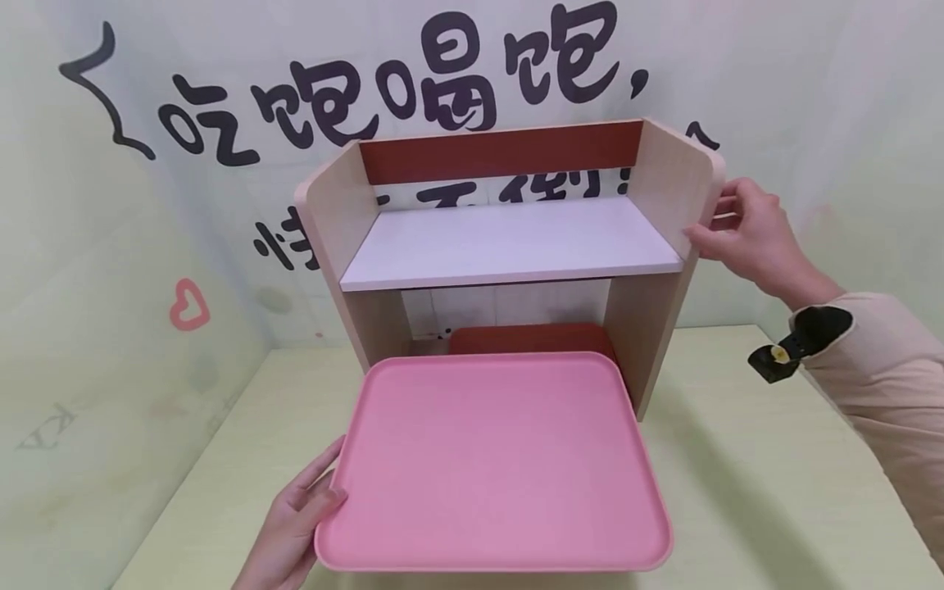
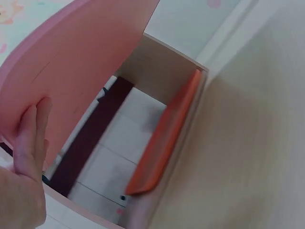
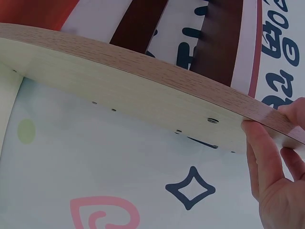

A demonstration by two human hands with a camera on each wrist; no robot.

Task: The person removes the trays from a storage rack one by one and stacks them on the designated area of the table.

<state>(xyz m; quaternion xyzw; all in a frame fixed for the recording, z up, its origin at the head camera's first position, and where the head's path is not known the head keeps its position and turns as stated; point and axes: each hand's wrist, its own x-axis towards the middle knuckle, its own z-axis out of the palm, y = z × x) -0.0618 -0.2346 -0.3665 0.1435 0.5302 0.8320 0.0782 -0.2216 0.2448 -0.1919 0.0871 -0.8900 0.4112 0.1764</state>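
Observation:
A pink tray (image 1: 487,467) is held level in front of a small wooden shelf (image 1: 509,242). My left hand (image 1: 291,520) grips its left edge, thumb on top and fingers underneath; the left wrist view shows those fingers (image 2: 29,138) against the tray's underside. At the shelf's upper right side panel (image 1: 674,192), my right hand (image 1: 760,238) pinches the front edge. In the right wrist view the thumb and fingers (image 3: 264,152) lie on opposite faces of that panel. An orange-red tray (image 2: 167,138) lies in the lower compartment, mostly hidden by the pink one in the head view.
The shelf stands on a pale wooden table (image 1: 737,459). Behind it hangs a white cloth (image 1: 221,49) with large dark characters, and cloth walls close off both sides. A white board (image 1: 509,242) forms the upper level, with a red-brown back rail (image 1: 509,152) above.

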